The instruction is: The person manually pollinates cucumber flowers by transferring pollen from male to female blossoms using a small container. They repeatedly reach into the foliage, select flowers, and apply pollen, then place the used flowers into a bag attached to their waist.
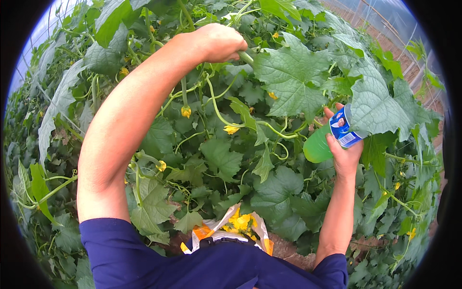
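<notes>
My left hand point(223, 43) reaches up to the top centre, its fingers closed round a slender green fruit point(246, 57), whose end shows beside a large leaf. At the right, my right hand point(344, 151) holds a clear plastic bottle with green liquid point(317, 146) and a blue printed label, tilted, its upper end hidden behind a leaf. Between the hands a curling vine stem point(216, 104) carries a yellow flower point(231, 129); another yellow flower point(186, 111) hangs at the tip of a thin young fruit. At my waist an open white and orange bag point(267, 238) holds yellow flowers point(241, 222).
Dense vines with broad leaves point(296, 76) surround both arms, with tendrils crossing in front of me. Brown soil point(288, 249) shows below near the bag. At the upper right are a film wall point(393, 18) and thin poles.
</notes>
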A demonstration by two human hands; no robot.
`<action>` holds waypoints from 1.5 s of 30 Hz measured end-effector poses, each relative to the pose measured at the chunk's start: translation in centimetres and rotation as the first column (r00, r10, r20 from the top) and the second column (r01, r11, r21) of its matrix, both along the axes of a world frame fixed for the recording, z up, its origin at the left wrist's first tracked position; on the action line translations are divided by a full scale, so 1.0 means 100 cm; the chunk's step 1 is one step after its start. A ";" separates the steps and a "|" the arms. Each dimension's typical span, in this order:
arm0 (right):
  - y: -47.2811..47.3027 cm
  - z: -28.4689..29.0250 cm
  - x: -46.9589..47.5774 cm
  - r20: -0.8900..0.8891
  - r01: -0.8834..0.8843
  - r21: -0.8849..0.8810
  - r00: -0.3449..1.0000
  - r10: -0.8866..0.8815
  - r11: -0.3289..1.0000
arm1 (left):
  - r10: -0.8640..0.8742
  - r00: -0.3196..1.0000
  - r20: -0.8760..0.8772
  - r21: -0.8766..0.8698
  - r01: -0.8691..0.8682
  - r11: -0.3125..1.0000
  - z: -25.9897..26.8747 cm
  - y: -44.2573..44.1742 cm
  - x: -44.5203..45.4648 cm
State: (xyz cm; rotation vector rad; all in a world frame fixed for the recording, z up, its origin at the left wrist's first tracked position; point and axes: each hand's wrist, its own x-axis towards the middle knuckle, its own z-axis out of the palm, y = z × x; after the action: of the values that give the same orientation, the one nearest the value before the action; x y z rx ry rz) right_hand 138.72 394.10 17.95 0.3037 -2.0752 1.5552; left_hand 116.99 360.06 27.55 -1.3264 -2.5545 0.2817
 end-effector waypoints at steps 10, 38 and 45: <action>-0.049 0.019 0.011 0.029 -0.103 0.070 0.994 0.102 0.992 | 0.051 0.993 -0.110 0.010 -0.050 0.999 0.014 0.030 0.020; -0.077 0.020 0.036 -0.007 -0.047 0.044 0.999 0.047 0.998 | -0.124 0.987 -0.101 0.025 0.127 0.992 0.016 0.008 0.012; -0.088 0.007 0.025 -0.126 -0.063 0.153 0.989 0.083 0.986 | 0.100 0.993 0.057 0.199 -0.109 0.974 -0.004 0.001 -0.011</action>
State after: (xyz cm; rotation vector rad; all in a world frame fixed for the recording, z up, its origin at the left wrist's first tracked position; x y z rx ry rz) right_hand 141.27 385.26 18.61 0.5289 -2.0997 1.3842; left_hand 115.89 360.18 27.11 -1.1403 -2.6146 0.0087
